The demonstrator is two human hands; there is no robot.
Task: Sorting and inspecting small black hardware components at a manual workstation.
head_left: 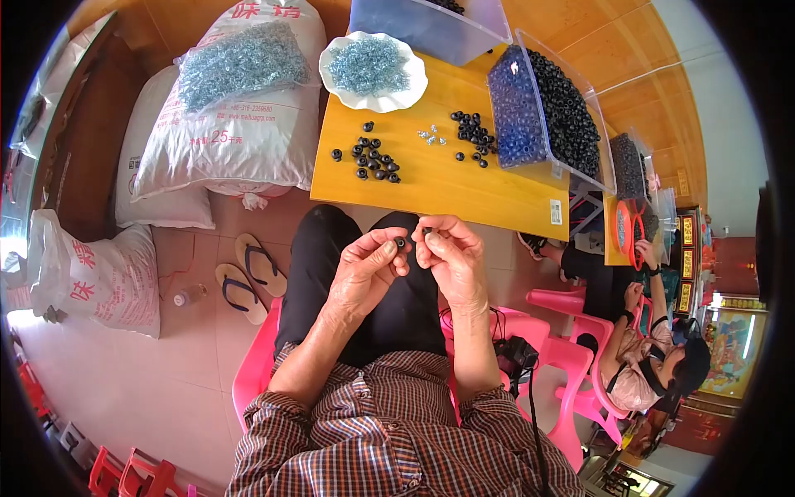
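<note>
Above my lap, my left hand [367, 263] is closed, pinching a small black round piece [401, 243] with a hole in its end. Close beside it, my right hand [455, 258] pinches another small black piece [427, 231], mostly covered by the fingers. The two pieces are apart. Beyond my hands, on the yellow table [431, 186], lie two loose groups: black round pieces with small necks [374, 155] on the left and black beads [474, 132] on the right. Several small clear pieces [431, 137] lie between them. Behind stands a white scalloped bowl [364, 102] of clear bluish pieces.
A clear bin [520, 108] of black beads stands at the table's right, a bluish bin [414, 31] behind. White sacks [215, 153] carry a bag of clear pieces [244, 66]. Sandals [248, 277] lie left; another person [646, 364] sits right, a hand at an orange basket [636, 236].
</note>
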